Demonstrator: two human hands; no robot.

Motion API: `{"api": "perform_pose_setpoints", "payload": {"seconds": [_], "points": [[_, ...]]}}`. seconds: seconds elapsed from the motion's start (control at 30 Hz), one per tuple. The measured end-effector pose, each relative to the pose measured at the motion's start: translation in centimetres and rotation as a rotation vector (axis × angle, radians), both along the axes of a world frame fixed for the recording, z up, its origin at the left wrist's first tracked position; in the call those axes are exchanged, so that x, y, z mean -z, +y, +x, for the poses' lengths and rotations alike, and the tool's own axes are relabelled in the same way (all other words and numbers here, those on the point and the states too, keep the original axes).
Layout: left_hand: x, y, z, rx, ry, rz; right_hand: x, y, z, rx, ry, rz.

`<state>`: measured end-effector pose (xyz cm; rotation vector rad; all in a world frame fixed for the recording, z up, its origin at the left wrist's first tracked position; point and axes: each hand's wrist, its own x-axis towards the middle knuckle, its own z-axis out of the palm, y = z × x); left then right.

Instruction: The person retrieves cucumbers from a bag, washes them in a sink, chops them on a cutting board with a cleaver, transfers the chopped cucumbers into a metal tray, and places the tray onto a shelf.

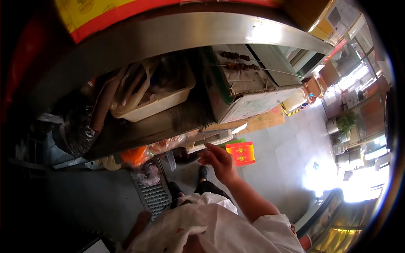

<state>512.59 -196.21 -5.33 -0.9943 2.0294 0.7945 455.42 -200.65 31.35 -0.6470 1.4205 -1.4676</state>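
My right hand (217,162) is closed in a pinch on a thin stick (204,137) that points up toward the shelf edge. My left hand (144,217) hangs low beside the white shirt, dim and blurred, its fingers not distinguishable. Above my right hand, two skewers with dark pieces, an upper one (235,55) and a lower one (241,66), lie on a worn cardboard box (253,99). A cream plastic bin (156,102) holding bags and other items stands on the shelf left of the box.
A metal counter edge (181,31) curves across the top. Below the shelf are orange plastic bags (137,155), a white tray (215,141) and a red-and-yellow box (241,153). A floor grate (156,197) lies near my feet. A potted plant (346,123) stands far right.
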Motion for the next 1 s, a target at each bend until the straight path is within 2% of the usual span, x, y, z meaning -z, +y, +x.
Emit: {"api": "perform_pose_setpoints", "payload": {"seconds": [0.03, 0.13, 0.23, 0.33, 0.43, 0.47, 0.53, 0.57, 0.63, 0.67, 0.73, 0.8, 0.83, 0.87, 0.9, 0.93, 0.97, 1.0], "points": [[-1.8, 0.2, -0.9, -0.452, 0.02, 0.08, -0.1, -0.3, -0.3, -0.01, 0.028, -0.007], [-4.0, -0.3, -2.4, -0.809, 0.039, 0.114, 0.0, -1.1, -0.9, 0.039, 0.004, -0.012], [-1.2, -0.3, -0.9, -0.937, 0.21, 0.043, 0.1, -2.0, -1.3, 0.038, 0.05, 0.018], [-4.3, -2.2, -4.1, -1.164, 0.24, 0.06, 0.3, -3.4, -1.3, 0.207, -0.044, 0.066], [-6.7, -3.5, -6.2, -1.098, 0.292, 0.054, 1.3, -4.2, -1.3, 0.292, 0.013, 0.084], [-6.9, -3.6, -6.4, -1.149, 0.308, 0.083, 1.9, -3.6, -1.2, 0.294, 0.031, 0.028], [-5.1, -3.6, -6.6, -1.249, 0.343, 0.146, 3.3, -1.6, -0.4, 0.299, 0.073, -0.085], [-2.6, -3.0, -5.9, -1.242, 0.384, 0.128, 3.6, -0.2, 0.2, 0.313, 0.03, -0.051], [2.2, -1.9, -4.1, -1.225, 0.464, 0.098, 6.9, 3.4, 0.6, 0.174, 0.085, 0.146], [2.0, -1.8, -4.1, -1.183, 0.411, 0.111, 9.3, 5.7, 0.7, 0.105, 0.111, 0.248], [0.8, -1.5, -4.2, -1.094, 0.305, 0.138, 16.8, 12.3, 0.4, -0.192, 0.273, 0.406], [4.4, 0.1, -2.0, -1.058, 0.295, 0.197, 17.4, 18.1, 0.4, -0.402, 0.467, 0.699], [5.6, 0.3, -1.2, -1.043, 0.292, 0.225, 20.1, 21.6, 0.3, -0.419, 0.464, 0.955], [6.0, -0.3, -1.0, -0.937, 0.263, 0.236, 24.3, 28.4, 0.5, -0.256, 0.531, 0.892], [6.2, -0.8, -1.1, -0.834, 0.236, 0.242, 28.5, 34.6, -0.2, -0.264, 0.531, 1.091], [6.3, -1.0, -1.3, -0.735, 0.207, 0.244, 29.9, 39.8, -0.4, -0.357, 0.613, 1.225], [3.7, -2.0, -3.2, -0.759, 0.201, 0.331, 35.6, 48.8, -0.9, -0.456, 0.639, 1.171], [0.5, -3.5, -6.8, -0.783, 0.193, 0.415, 31.6, 49.8, -0.4, -1.106, 1.15, 1.155]]}}
